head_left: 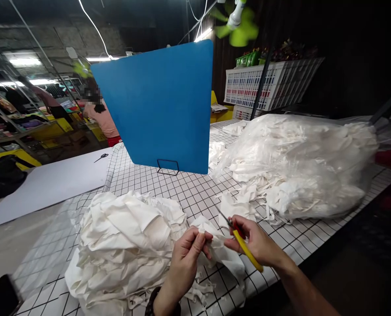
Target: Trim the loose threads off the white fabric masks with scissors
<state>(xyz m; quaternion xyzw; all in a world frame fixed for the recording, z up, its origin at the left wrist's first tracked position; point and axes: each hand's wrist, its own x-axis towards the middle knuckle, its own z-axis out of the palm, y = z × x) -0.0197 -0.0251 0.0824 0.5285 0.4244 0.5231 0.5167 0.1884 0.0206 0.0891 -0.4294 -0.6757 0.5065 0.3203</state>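
My left hand (pixel 187 254) is closed, pinching a piece of white cloth (pixel 220 250) near the table's front edge. My right hand (pixel 254 241) grips small yellow-handled snips (pixel 243 245), whose blades point up and left, just above the cloth. A heap of white cloth pieces (pixel 126 245) lies to the left of my left hand. Thin white strips lie on the table below the hands.
A gridded table (pixel 195 188) carries a blue upright board (pixel 159 105) on a wire stand and a large clear bag of white cloth (pixel 300 166) at right. Scissors (pixel 101 157) lie on a white sheet at left. A person works behind. White crates stand at the back right.
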